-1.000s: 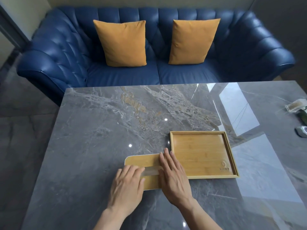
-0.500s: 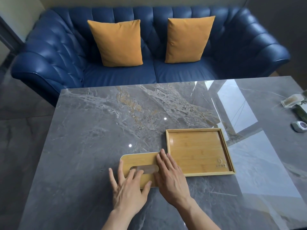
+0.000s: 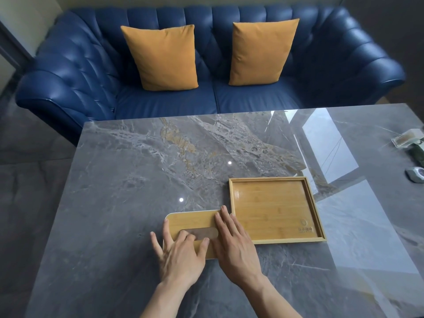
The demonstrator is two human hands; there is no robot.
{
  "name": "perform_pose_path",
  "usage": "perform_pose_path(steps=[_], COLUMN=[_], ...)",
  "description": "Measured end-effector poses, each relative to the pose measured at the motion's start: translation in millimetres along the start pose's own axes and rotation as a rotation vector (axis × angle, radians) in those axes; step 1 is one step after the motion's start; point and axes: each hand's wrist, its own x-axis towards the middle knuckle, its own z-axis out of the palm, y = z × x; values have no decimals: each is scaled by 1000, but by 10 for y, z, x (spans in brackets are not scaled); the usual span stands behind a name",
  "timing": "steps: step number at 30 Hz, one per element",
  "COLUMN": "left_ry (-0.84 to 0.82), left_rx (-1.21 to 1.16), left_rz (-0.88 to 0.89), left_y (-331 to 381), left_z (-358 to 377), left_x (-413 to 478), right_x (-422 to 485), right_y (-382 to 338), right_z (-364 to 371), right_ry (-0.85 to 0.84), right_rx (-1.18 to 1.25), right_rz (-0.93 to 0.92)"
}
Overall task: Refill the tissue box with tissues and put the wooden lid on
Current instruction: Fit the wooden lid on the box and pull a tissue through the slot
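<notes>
The wooden lid point(image 3: 191, 222), with its long rounded slot point(image 3: 202, 234), was seen lying flat on top of the tissue box point(image 3: 164, 235), of which only a thin white edge could be made out along the left and far sides. The box was placed on the grey marble table point(image 3: 137, 180), close to the near edge and about midway along it. The left hand point(image 3: 181, 255) was laid palm down over the near left part of the lid with the fingers spread wide, two fingertips being rested at the slot and nothing being gripped. The right hand point(image 3: 236, 244) was laid flat over the right end of the lid, its fingers held straight and close together and pointed towards the far edge, with nothing grasped. Just beside the lid on the right, a shallow wooden tray point(image 3: 275, 210) was set, its left rim being touched or nearly touched by the right fingertips; which of the two could not be told. A small printed mark was seen in the tray's near right corner. At the right edge of the table, well apart from the box, a few small objects point(image 3: 410, 145) were left, too small to be identified. Beyond the far edge a blue sofa point(image 3: 68, 72) was placed, with two orange cushions point(image 3: 163, 56) propped against its back.
</notes>
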Motion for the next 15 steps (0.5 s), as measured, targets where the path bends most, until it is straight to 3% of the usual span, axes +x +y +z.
perform_pose_path(steps=[8,15], left_ry=[-34,14], left_rx=[-164,-322], left_rz=[48,273], left_y=[-54,-272], left_z=[-158,-239], left_x=[50,60], right_x=[31,58], right_y=[20,22], right_z=[-21,-37], right_ry=[12,3], right_rx=[4,-20], right_rz=[4,0])
